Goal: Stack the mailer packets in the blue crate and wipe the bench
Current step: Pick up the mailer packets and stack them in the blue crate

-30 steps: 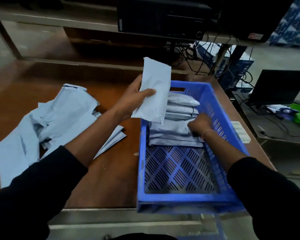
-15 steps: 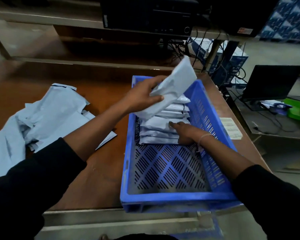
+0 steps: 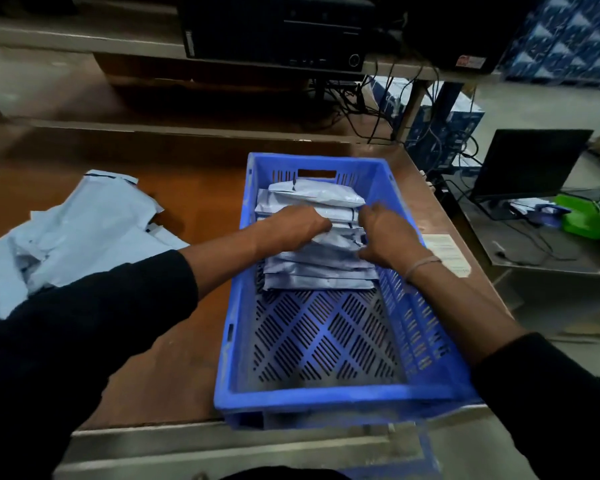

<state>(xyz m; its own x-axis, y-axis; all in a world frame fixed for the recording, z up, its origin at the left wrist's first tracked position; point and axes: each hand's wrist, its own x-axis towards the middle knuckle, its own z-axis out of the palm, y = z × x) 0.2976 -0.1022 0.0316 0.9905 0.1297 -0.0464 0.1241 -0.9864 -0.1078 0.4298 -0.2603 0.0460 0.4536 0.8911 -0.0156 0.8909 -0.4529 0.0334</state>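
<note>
Brown bench [image 3: 174, 341], metal front edge; shelf with computer [image 3: 274, 26] behind. Crate [image 3: 326, 400] at bench right; packets [image 3: 319, 268] stacked in its far half. Left hand [image 3: 298, 225] and right hand [image 3: 387, 237] curled on stack. Loose mailers [image 3: 80, 233] at left.

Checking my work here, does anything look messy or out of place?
Nothing is damaged. The loose mailers lie in a crumpled heap on the bench, left of the blue crate. The crate's stack fills only its far half, and the crate overhangs the bench's front edge.

Brown bench [image 3: 194, 188]: blue crate [image 3: 326, 400], loose mailers [image 3: 84, 233].
</note>
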